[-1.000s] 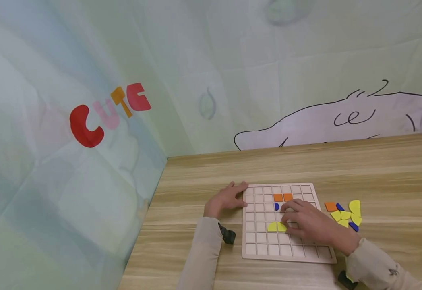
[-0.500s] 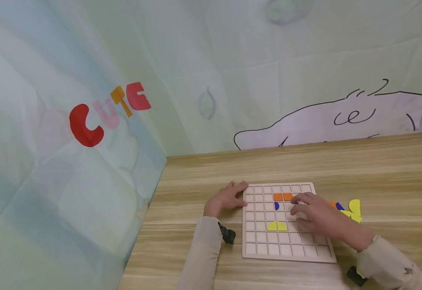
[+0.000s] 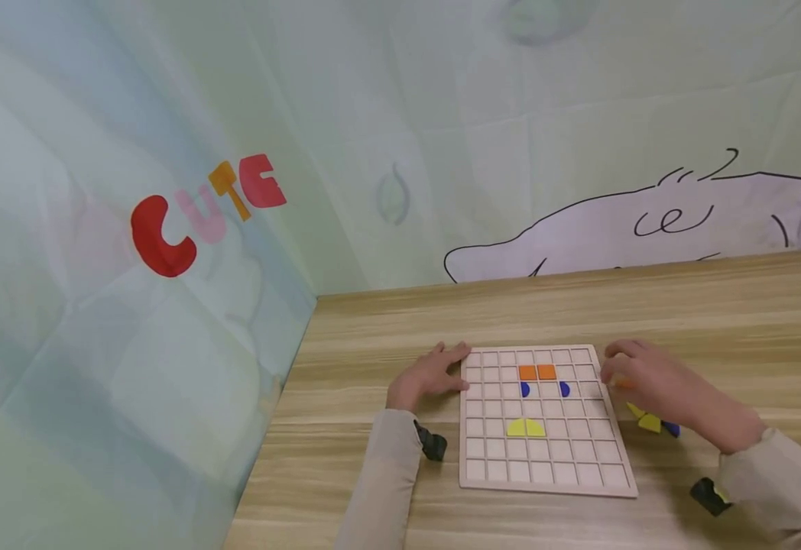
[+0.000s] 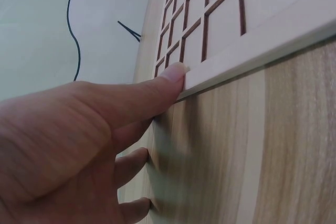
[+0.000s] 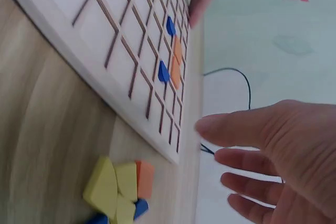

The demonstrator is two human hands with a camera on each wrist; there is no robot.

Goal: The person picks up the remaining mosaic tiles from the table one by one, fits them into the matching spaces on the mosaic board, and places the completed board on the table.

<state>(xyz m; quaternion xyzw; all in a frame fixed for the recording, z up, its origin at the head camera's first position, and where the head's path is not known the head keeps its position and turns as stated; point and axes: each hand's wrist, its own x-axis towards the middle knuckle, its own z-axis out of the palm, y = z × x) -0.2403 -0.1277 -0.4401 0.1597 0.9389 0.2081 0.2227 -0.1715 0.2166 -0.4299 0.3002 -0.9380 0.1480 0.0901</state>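
Note:
A pale wooden grid board point(image 3: 517, 472) lies on the table. My left hand point(image 3: 429, 379) touches its left edge, the thumb point(image 4: 170, 74) resting against the frame in the left wrist view. Set in the cells are two orange squares point(image 3: 527, 373), two small blue half-round pieces point(image 3: 565, 389) and two yellow quarter-round pieces point(image 3: 535, 428) side by side. Just right of the board, my right hand point(image 3: 662, 386) hovers over a pile of loose pieces and hides part of it. Its fingers are loosely bent with nothing between them in the right wrist view.
The pile right of the board holds several yellow pieces point(image 5: 101, 187), an orange piece point(image 5: 145, 179) and blue pieces point(image 5: 140, 208). The wood-grain table point(image 3: 387, 321) meets a printed cloth backdrop point(image 3: 400, 137) at the back and left.
My right hand has moved right, off the board and over the loose pieces. The second blue piece, hidden under the hand before, now shows in its cell. The left hand has stayed put.

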